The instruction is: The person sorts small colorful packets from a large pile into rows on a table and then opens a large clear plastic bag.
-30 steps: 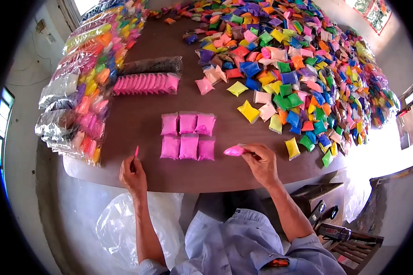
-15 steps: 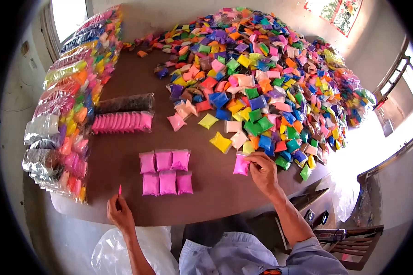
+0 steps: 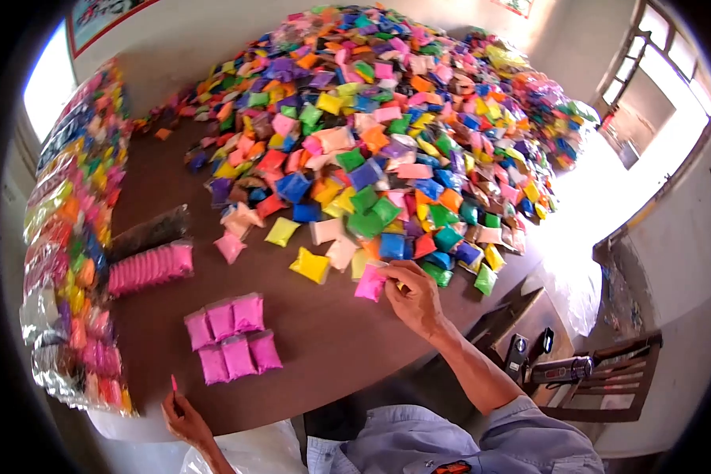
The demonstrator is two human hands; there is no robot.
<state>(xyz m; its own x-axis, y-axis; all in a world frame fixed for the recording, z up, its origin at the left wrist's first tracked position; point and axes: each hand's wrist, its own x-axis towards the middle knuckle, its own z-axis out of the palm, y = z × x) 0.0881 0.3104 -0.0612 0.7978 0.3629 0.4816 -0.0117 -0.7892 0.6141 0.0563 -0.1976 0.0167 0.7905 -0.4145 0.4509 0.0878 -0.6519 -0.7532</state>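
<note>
My right hand point(image 3: 415, 300) pinches a small pink packet point(image 3: 369, 283) by its edge, just in front of the big heap of coloured packets point(image 3: 371, 134). Near the table's front left edge, my left hand point(image 3: 185, 419) is closed around a thin pink stick-like piece point(image 3: 174, 384) that points upward; its exact kind cannot be made out. Between the hands, several magenta packets point(image 3: 235, 359) lie flat in two rows. Beyond them is a clear bag with a row of pink packets point(image 3: 152, 269), beside a dark, see-through bag point(image 3: 150, 231).
Filled clear bags point(image 3: 59, 261) line the left side of the brown table point(image 3: 308, 347). Loose yellow packets point(image 3: 310, 265) lie at the heap's near edge. To the right stand a wooden chair point(image 3: 608, 387) and a small stand point(image 3: 529, 324) with dark objects on it.
The camera view has turned to the right, so the table contents appear farther left. Both hands keep hold of the same pink things; the right one remains by the heap's near edge.
</note>
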